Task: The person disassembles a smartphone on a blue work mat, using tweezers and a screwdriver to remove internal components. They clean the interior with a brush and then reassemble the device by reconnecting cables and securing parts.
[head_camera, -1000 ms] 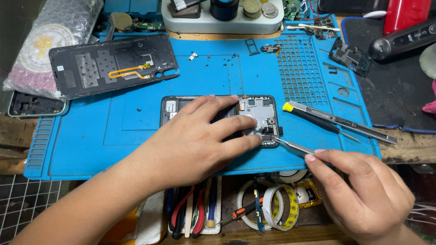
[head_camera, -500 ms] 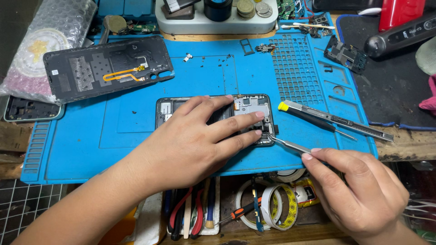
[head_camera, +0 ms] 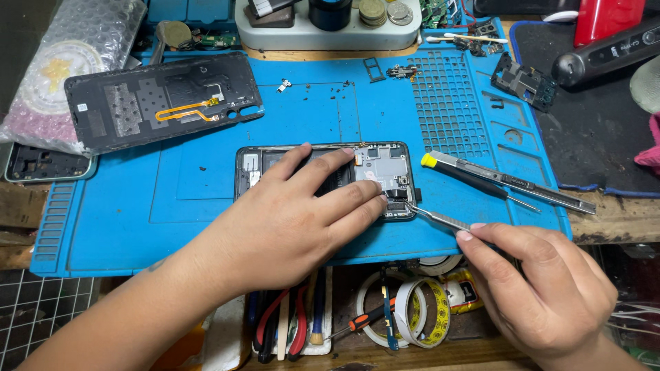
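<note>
1. One blue work mat [head_camera: 206,206] covers most of the bench; its right part carries a grid of small recesses.
2. On the mat's upper left lies a dark phone back cover [head_camera: 161,99], inner face up, with an orange flex strip across it.
3. At the mat's centre lies the opened phone [head_camera: 385,168], long axis left to right, internals facing up. A grey metal shield occupies its right end.
4. The left hand [head_camera: 289,220] rests flat over the middle of the phone, pressing it to the mat. Fingers are spread and extended, not clenched; the fingertips [head_camera: 371,196] touch the shield area.
5. The right hand [head_camera: 543,288] sits off the mat's lower right edge. Its fingers are closed around the rear of metal tweezers [head_camera: 440,218].
6. The tweezers slant up and left; the tip meets the phone's lower right corner, just beside the left fingertips. Whether the tip grips a part cannot be told at this size.
7. Just right of the phone, a yellow-tipped screwdriver [head_camera: 474,180] and a slim metal utility knife [head_camera: 529,187] lie side by side on the mat.
8. Below the mat's front edge sit tape rolls [head_camera: 412,312].
9. Near the mat's upper right corner lies a small dark circuit board [head_camera: 526,81].
</note>
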Motion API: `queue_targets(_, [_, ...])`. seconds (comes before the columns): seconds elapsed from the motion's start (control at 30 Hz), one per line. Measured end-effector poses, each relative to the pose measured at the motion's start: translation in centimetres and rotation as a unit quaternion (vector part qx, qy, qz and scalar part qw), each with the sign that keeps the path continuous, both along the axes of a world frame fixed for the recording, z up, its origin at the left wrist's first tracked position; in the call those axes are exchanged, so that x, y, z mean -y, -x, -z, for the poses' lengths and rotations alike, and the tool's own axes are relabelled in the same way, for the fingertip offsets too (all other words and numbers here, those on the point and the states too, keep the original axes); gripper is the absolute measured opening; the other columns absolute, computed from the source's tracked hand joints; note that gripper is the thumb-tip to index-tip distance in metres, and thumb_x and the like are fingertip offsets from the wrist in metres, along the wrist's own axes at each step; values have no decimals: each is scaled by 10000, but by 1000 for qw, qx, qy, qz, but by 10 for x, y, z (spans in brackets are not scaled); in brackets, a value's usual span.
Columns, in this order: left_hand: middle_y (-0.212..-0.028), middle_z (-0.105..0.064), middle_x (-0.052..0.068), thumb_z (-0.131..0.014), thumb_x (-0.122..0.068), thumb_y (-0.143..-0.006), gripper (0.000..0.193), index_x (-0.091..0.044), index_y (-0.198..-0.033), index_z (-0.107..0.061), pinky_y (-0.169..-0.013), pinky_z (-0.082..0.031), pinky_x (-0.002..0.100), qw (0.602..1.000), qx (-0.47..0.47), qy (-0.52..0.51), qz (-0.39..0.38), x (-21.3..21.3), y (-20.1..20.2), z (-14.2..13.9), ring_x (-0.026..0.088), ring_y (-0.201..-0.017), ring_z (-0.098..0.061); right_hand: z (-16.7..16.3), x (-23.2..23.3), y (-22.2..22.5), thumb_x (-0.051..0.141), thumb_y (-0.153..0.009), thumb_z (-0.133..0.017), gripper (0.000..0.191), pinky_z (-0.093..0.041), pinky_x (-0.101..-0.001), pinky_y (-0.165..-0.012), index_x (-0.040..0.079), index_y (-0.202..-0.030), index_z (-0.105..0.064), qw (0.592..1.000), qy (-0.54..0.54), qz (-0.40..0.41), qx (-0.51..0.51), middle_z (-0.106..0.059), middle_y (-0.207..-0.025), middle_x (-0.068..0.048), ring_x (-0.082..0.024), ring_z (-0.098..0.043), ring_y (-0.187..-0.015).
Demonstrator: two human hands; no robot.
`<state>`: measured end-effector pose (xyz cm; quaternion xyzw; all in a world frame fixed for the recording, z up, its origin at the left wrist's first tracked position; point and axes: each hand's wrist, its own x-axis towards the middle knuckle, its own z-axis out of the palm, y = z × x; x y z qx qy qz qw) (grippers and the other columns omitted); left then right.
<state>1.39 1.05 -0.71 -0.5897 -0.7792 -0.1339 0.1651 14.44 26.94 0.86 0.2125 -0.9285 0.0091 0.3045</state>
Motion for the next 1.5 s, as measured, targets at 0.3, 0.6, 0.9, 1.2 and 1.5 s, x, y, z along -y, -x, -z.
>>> queue_targets(0.3, [-1286,-622,103,-548,-248,-908,431,-156,-1328,-588,-982,-464,626,999,-28,18,-19,-2,-6,-1,393,-1278,-552,0,0,0,44,-757,-812,227,-531,-335,-626,33,-982,-781,1000,10,-2,6,-722,-957,-92,-241,-692,-768])
queue_targets(0.6, [-1302,-605,115,-537,-244,-906,488,-133,-1379,-579,-980,-466,613,999,-24,17,-25,-2,-5,1,402,-1267,-540,1,1,3,26,-773,-817,210,-543,-338,-641,13,-978,-772,1000,22,-2,-1,-719,-951,-109,-250,-698,-767])
queue_targets(0.9, [-1290,-607,112,-532,-246,-906,499,-123,-1387,-587,-982,-468,602,999,-27,21,-19,-2,-3,1,394,-1267,-541,1,1,6,36,-729,-759,238,-542,-346,-642,18,-966,-783,1000,13,-24,-8,-717,-946,-110,-253,-701,-779])
queue_targets(1.2, [-1289,-608,115,-527,-248,-908,504,-118,-1391,-586,-982,-469,601,999,-28,16,-19,-1,-2,2,397,-1262,-544,2,2,10,19,-753,-769,237,-504,-338,-603,40,-987,-797,993,-74,-53,-70,-708,-969,-72,-248,-674,-770])
queue_targets(1.5, [-1273,-605,117,-538,-242,-905,521,-108,-1406,-587,-980,-470,570,999,-28,26,-20,0,0,1,385,-1264,-545,1,-16,4,60,-797,-826,241,-504,-307,-634,47,-1029,-761,994,102,31,39,-699,-996,-103,-208,-649,-784])
